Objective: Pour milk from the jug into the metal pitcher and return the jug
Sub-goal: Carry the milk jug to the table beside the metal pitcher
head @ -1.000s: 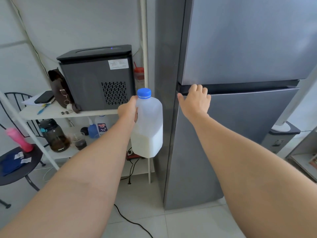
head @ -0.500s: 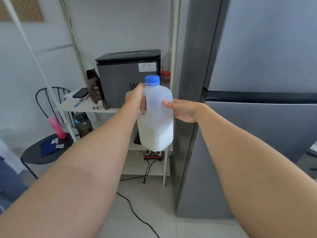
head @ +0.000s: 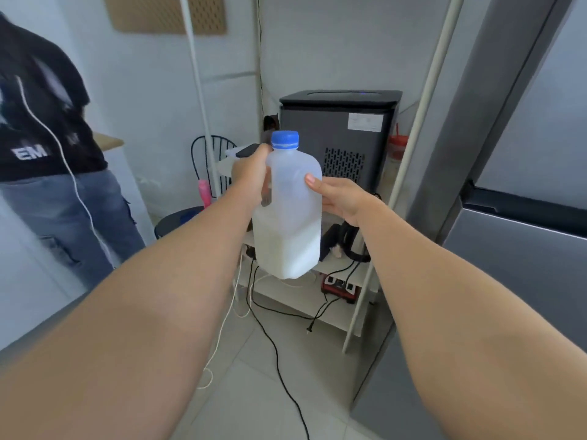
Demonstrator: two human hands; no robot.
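Left grip point(head: 251, 176) on jug point(head: 289, 223) handle, right grip point(head: 340, 198) holding side

White letters "EM" on a person's black shirt point(head: 38, 122)

In front of you: one milk jug point(head: 287, 217) with one blue cap point(head: 285, 140), and two hands on it, your left hand point(head: 251, 176) and your right hand point(head: 340, 198). One grey machine with a black top point(head: 340, 128), one red-lidded cup point(head: 396, 147) and one red power strip point(head: 341, 285) share one white shelf unit point(head: 343, 312). One refrigerator point(head: 524, 265) shows two doors. Also counted: one black wire chair point(head: 212, 150), one pink bottle point(head: 204, 192), one pegboard point(head: 165, 14), one other person point(head: 47, 138).
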